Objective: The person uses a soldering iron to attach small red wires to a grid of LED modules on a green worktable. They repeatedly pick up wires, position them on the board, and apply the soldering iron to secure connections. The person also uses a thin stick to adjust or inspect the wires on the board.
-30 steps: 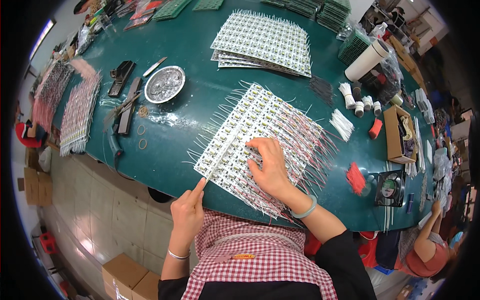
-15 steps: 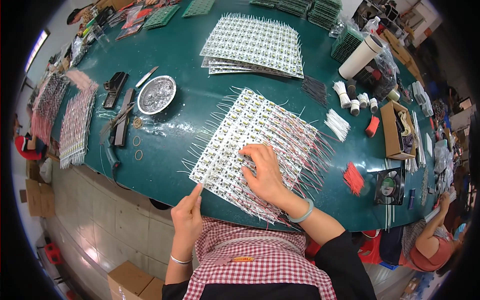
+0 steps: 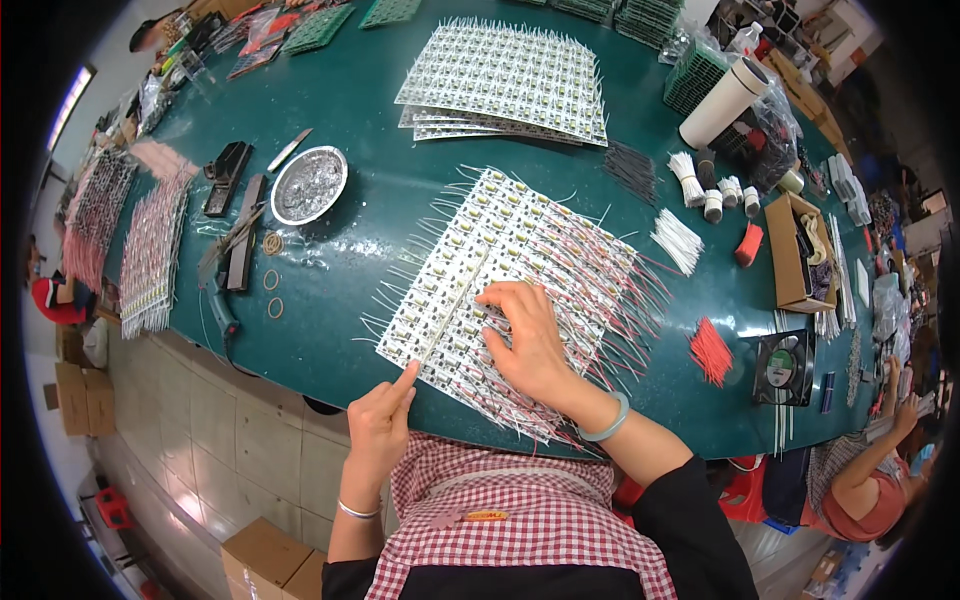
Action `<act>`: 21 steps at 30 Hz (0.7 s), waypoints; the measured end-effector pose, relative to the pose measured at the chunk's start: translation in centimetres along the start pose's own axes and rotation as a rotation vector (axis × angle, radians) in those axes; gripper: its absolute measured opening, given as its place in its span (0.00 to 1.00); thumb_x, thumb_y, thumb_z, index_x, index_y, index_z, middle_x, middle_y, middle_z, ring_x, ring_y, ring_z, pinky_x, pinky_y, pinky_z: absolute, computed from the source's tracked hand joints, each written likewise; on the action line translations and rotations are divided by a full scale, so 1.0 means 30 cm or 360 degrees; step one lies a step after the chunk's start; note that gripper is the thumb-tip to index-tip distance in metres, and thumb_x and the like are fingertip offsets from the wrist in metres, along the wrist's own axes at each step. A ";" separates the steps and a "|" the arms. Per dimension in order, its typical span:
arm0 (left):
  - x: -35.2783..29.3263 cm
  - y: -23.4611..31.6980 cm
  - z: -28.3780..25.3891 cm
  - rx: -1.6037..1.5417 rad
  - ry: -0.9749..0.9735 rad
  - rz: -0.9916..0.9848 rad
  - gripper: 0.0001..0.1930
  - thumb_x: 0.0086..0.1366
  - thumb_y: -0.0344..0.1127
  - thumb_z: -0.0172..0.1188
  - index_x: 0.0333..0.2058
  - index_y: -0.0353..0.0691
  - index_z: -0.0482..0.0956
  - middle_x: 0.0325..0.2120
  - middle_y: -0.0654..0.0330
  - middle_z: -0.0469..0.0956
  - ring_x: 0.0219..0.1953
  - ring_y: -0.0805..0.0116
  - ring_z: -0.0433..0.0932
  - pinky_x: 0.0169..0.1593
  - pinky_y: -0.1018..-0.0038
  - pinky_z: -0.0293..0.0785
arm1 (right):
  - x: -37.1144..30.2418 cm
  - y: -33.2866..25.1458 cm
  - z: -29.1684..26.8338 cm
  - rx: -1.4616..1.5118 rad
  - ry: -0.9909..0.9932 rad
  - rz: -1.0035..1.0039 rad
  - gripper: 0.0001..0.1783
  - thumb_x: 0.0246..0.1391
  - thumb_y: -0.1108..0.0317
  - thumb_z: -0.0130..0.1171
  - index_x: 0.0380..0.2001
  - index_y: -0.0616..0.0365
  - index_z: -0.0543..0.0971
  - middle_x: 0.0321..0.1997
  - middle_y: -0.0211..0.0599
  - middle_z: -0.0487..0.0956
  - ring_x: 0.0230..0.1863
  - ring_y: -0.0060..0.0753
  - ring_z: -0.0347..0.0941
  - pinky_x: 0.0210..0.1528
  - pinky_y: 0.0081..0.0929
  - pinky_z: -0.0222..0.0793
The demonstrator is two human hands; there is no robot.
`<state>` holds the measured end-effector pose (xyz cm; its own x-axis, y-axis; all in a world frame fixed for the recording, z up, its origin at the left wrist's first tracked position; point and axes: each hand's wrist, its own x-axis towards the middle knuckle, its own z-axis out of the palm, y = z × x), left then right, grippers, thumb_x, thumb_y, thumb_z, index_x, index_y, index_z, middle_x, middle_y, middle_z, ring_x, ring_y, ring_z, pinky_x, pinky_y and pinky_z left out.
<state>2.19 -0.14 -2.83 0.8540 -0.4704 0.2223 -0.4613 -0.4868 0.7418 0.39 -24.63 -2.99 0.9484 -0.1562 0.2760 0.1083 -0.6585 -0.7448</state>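
Observation:
A white sheet of small circuit boards [image 3: 455,235] lies tilted on the green table in front of me, with yellowish parts in rows. Red and dark wires [image 3: 590,260] cover its right part, and white wires stick out along its left edge. My left hand [image 3: 382,415] is at the sheet's near corner, fingers curled and index finger stretched to the edge. A thin pale strip [image 3: 455,308] runs up the sheet from that fingertip; whether the fingers pinch it is unclear. My right hand [image 3: 528,340] rests on the middle of the sheet, fingers bent and thumb apart.
Stacked board sheets [image 3: 505,80] lie at the back. A metal bowl [image 3: 310,187] and rubber bands [image 3: 271,280] are on the left. Wire bundles [image 3: 678,240], red wires [image 3: 711,352], a fan [image 3: 784,366] and a cardboard box [image 3: 797,250] stand right. A co-worker [image 3: 868,480] sits far right.
My left hand has moved slightly right and up along the sheet's near edge. The pale strip lies further right across the rows. My right hand has hardly moved on the sheet.

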 end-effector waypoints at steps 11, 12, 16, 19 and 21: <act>0.013 0.037 -0.010 0.0019 -0.0106 -0.0163 0.21 0.64 0.21 0.61 0.56 0.42 0.81 0.18 0.57 0.64 0.20 0.69 0.63 0.27 0.72 0.63 | 0.205 0.157 -0.122 -0.0019 -0.0135 -0.0070 0.20 0.54 0.81 0.52 0.51 0.60 0.77 0.47 0.47 0.75 0.49 0.48 0.73 0.52 0.40 0.71; 0.019 0.041 -0.007 -0.0004 -0.0122 -0.0161 0.22 0.63 0.20 0.62 0.56 0.42 0.81 0.18 0.57 0.64 0.21 0.69 0.63 0.27 0.71 0.63 | 0.214 0.178 -0.110 -0.0128 -0.0106 -0.0207 0.20 0.55 0.82 0.51 0.51 0.59 0.78 0.47 0.46 0.75 0.49 0.48 0.73 0.52 0.39 0.71; 0.036 0.052 -0.007 -0.0053 -0.0140 -0.0125 0.23 0.62 0.20 0.63 0.55 0.42 0.82 0.19 0.56 0.65 0.21 0.67 0.65 0.28 0.71 0.63 | 0.196 0.193 -0.052 -0.0182 0.0021 -0.0216 0.20 0.53 0.83 0.53 0.44 0.50 0.85 0.45 0.37 0.76 0.46 0.42 0.73 0.48 0.37 0.71; 0.030 0.044 -0.009 -0.0046 -0.0127 -0.0102 0.24 0.60 0.19 0.63 0.55 0.42 0.82 0.20 0.57 0.67 0.21 0.67 0.66 0.28 0.71 0.64 | 0.195 0.183 -0.035 -0.0179 0.0043 -0.0209 0.22 0.52 0.84 0.53 0.43 0.48 0.86 0.44 0.35 0.76 0.44 0.40 0.72 0.46 0.35 0.70; 0.024 0.036 -0.011 -0.0054 -0.0118 -0.0086 0.23 0.60 0.18 0.63 0.55 0.41 0.82 0.21 0.55 0.69 0.22 0.65 0.69 0.28 0.70 0.67 | 0.197 0.170 -0.037 -0.0161 0.0041 -0.0180 0.23 0.51 0.84 0.53 0.43 0.46 0.86 0.47 0.35 0.76 0.46 0.41 0.72 0.47 0.35 0.70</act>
<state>2.39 -0.78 -1.66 0.8568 -0.4977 0.1350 -0.4054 -0.4882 0.7729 6.20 -29.72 -4.48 0.9237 -0.0945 0.3712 0.1823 -0.7437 -0.6431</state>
